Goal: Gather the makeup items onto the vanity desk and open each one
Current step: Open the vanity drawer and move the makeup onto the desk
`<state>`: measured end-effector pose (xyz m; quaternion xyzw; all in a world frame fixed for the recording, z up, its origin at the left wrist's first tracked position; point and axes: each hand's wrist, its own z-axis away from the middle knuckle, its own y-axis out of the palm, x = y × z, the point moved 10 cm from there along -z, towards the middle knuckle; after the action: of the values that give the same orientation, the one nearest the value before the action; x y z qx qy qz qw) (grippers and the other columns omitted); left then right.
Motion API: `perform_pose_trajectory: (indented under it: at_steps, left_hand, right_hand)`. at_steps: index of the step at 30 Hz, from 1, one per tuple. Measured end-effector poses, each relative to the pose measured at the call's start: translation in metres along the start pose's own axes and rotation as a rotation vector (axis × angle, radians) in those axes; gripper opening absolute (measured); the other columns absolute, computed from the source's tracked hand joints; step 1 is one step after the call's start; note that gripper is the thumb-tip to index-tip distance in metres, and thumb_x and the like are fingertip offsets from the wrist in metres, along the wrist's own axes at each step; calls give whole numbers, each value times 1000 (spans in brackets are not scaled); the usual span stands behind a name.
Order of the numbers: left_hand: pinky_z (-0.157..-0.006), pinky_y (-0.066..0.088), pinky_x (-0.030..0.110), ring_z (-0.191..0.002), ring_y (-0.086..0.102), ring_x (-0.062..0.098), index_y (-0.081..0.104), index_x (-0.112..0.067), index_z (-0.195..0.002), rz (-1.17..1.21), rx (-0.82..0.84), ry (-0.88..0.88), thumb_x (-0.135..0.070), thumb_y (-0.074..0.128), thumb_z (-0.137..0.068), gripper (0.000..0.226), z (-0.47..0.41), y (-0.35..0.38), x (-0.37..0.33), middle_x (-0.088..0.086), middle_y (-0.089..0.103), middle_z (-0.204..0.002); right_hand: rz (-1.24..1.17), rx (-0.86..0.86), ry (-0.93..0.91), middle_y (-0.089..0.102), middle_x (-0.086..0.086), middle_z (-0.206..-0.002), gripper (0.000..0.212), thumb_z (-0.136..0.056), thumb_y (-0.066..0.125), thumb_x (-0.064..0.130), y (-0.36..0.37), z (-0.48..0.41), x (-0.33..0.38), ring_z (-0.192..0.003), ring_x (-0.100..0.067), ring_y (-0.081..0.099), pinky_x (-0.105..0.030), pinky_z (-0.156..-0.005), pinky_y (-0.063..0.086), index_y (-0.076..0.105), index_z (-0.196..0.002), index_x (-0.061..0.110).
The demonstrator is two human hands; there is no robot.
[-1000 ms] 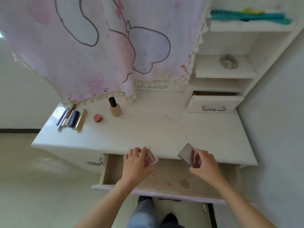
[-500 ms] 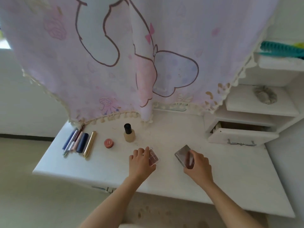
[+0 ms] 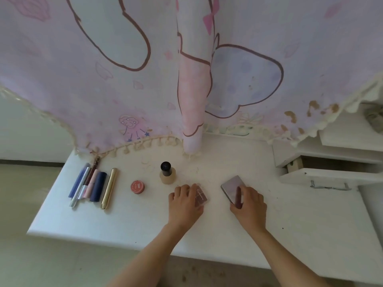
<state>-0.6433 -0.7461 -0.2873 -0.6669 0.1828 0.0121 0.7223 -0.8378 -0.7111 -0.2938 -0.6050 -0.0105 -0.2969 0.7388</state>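
Observation:
My left hand [image 3: 183,205] grips a small clear case with a dark pink pan [image 3: 200,196], low over the white vanity desk [image 3: 132,220]. My right hand [image 3: 249,205] holds a silvery mirrored compact [image 3: 232,186], tilted, its far end on or just above the desk. To the left stand a beige foundation bottle with a black cap [image 3: 167,172] and a small round red pot [image 3: 137,186]. Further left lie a gold tube [image 3: 109,188], a navy tube [image 3: 98,186], a pink tube [image 3: 91,185] and slim pens [image 3: 79,186], side by side.
A pink cartoon-print cloth with a tasselled hem [image 3: 186,69] hangs over the back of the desk. A small drawer with a metal handle [image 3: 328,179] stands ajar at the right under white shelves. An open drawer's bottom [image 3: 199,274] shows below the desk's front edge.
Both hands lifted the two cases out of the open front drawer and carried them forward onto the desk, beside the foundation bottle. The view moved closer and more to the left.

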Motion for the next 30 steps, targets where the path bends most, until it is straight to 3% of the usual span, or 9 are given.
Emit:
perform_pose_trajectory:
  at_steps: [4,10,14,18,22,26,30]
  left_hand:
    - [-53,51,29,-70,65,22,55,-22,-98,-8,-1,18,-44,84,-33,75,-1,2,1,-1,67,-79]
    - [-64,54,35,-86,67,28,66,-19,-99,-56,-45,30,-50,84,-38,71,8,-5,0,6,68,-97]
    - [-64,54,35,-86,67,28,66,-18,-93,-52,-133,64,-45,85,-44,59,27,-18,-14,5,69,-96]
    - [-64,55,37,-84,68,29,68,-15,-95,-63,-162,79,-39,86,-49,55,57,-22,-32,7,70,-94]
    - [-66,55,38,-87,68,29,69,-14,-96,-55,-198,64,-36,85,-53,51,100,-22,-48,8,70,-97]
    - [-87,48,45,-110,58,32,62,-14,-113,60,-82,10,-31,72,-73,44,153,-1,-65,11,62,-119]
    - [-61,54,33,-79,68,24,60,-21,-92,-23,-63,90,-36,71,-62,36,205,27,-82,3,69,-91]
  right_hand:
    - [65,24,-7,46,-7,-132,57,-80,62,33,2,-3,2,-120,-28,40,-37,-94,36,40,-131,17]
    - [82,76,-23,11,-13,-154,74,-86,55,45,-4,13,7,-141,-29,17,-41,-112,20,17,-145,22]
    - [48,-17,-98,18,-13,-153,70,-85,58,39,-21,41,1,-141,-28,19,-40,-112,20,25,-143,19]
    - [79,-4,-131,16,-10,-154,65,-88,52,39,-26,72,-18,-143,-25,13,-38,-114,16,24,-143,19]
    - [60,-12,-171,26,-12,-151,60,-87,56,36,-31,109,-40,-141,-27,20,-40,-113,18,35,-140,15]
    - [115,13,-211,27,-8,-150,60,-89,53,39,-21,154,-76,-141,-24,21,-37,-113,21,33,-140,17]
    - [126,76,-179,32,-9,-149,61,-87,55,40,3,195,-119,-140,-25,26,-38,-113,23,35,-139,15]
